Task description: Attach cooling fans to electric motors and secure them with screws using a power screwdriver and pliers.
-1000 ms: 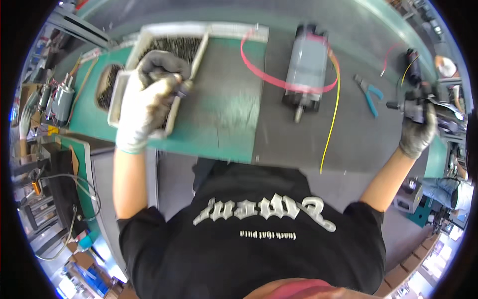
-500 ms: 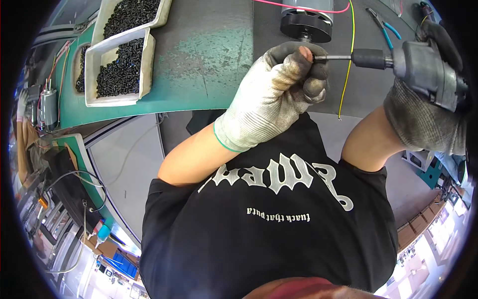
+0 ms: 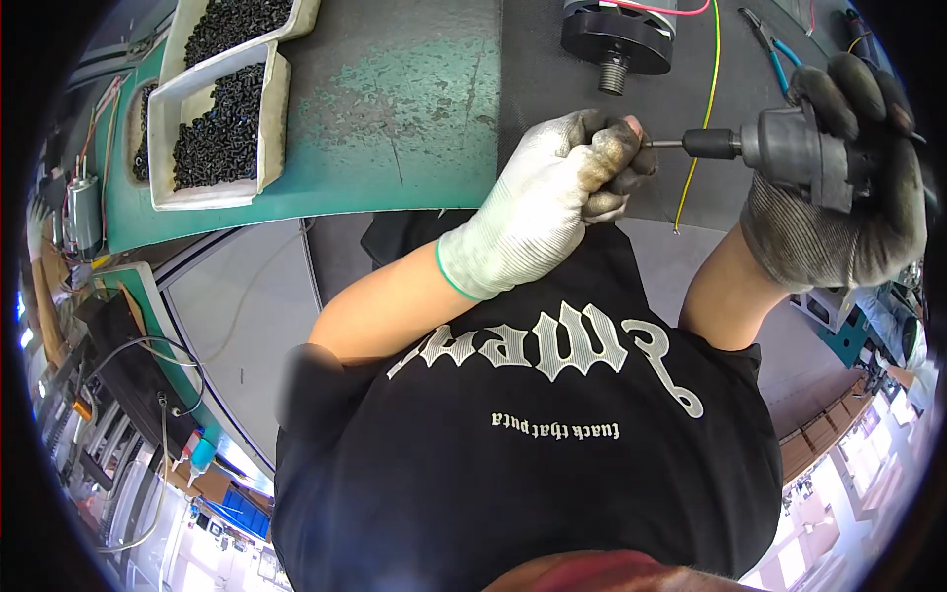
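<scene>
My left hand [image 3: 552, 192], in a white glove with dirty fingertips, is closed in a pinch at the tip of a driver bit. Whatever lies between the fingers is hidden. My right hand [image 3: 824, 232], in a dark grey glove, grips a grey power screwdriver [image 3: 779, 156]. Its black sleeve and thin bit point left, level, to my left fingers. Just beyond the left hand lies a cylindrical motor [image 3: 619, 41] with a black end and a threaded shaft [image 3: 613, 77] facing me. A yellow-green wire [image 3: 701, 123] passes beneath the screwdriver's bit or sleeve.
Two white bins [image 3: 268, 148] of small black screw-like parts stand at the left on the worn green mat [image 3: 395, 148]. Blue-handled pliers [image 3: 777, 67] lie beyond the screwdriver. A pink wire [image 3: 656, 10] crosses the motor. At far left, another person's gloved hand [image 3: 37, 219] is near another motor.
Both hands have come slightly toward me, and the screwdriver has tilted a little. The motor's threaded shaft now shows clear of my left fingers. The view has shifted slightly.
</scene>
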`<control>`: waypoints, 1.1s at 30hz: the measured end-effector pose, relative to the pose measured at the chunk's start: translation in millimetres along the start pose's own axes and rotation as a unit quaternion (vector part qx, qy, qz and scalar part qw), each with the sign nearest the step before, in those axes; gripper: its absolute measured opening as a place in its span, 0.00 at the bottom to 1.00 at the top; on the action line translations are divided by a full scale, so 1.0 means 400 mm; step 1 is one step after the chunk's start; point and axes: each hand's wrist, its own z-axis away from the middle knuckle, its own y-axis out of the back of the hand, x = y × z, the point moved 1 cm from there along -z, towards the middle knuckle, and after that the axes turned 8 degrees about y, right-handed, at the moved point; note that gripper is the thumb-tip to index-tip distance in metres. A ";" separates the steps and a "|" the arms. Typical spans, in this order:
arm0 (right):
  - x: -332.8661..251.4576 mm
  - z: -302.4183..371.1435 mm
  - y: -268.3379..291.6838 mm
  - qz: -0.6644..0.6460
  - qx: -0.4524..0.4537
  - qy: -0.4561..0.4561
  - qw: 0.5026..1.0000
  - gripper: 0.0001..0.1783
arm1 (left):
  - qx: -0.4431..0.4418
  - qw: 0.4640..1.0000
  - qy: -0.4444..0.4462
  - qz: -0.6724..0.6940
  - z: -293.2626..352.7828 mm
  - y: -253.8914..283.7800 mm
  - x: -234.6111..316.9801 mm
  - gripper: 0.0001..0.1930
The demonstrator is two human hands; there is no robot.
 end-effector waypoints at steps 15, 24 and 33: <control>-0.008 -0.039 0.027 -0.058 -0.027 0.015 0.998 0.16 | -0.152 0.965 0.158 0.141 -0.016 0.024 -0.011 0.21; -0.012 -0.126 0.087 -0.088 -0.058 0.035 0.994 0.15 | -0.015 0.972 0.026 0.234 -0.079 0.044 0.040 0.13; 0.009 -0.098 0.036 -0.056 -0.069 0.076 0.993 0.15 | 0.194 0.974 -0.043 -0.113 -0.061 0.010 0.053 0.14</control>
